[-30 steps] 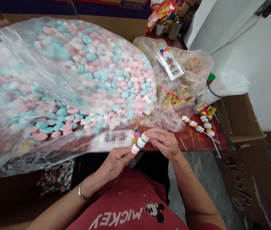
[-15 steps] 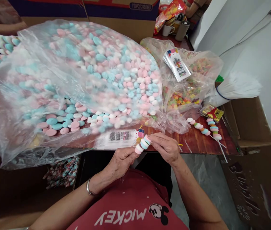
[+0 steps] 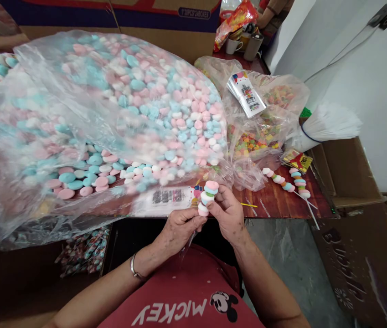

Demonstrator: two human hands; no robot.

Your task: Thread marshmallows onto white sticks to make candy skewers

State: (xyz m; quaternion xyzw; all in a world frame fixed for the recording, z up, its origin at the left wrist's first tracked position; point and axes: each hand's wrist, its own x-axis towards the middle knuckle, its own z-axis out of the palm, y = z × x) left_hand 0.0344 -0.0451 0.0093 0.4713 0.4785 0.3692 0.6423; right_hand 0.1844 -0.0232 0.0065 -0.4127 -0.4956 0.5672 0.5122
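Table: red-brown top (image 3: 282,207); white wall (image 3: 384,68) at 2 o'clock from the held skewer.
Candy skewer (image 3: 208,196): tilted slightly, at table's near edge, between both hands.
Left hand (image 3: 181,228): thumb and fingers pinching its lower end.
Right hand (image 3: 229,212): thumb and fingers pressed onto its right side.
Candy bag (image 3: 138,100): clear, 10–11 o'clock.
Two loaded sticks (image 3: 301,182): 2–3 o'clock.

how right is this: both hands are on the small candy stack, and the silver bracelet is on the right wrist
Not quite: the silver bracelet is on the left wrist, as the head view shows. The left hand and right hand are indeed both on the small candy stack.
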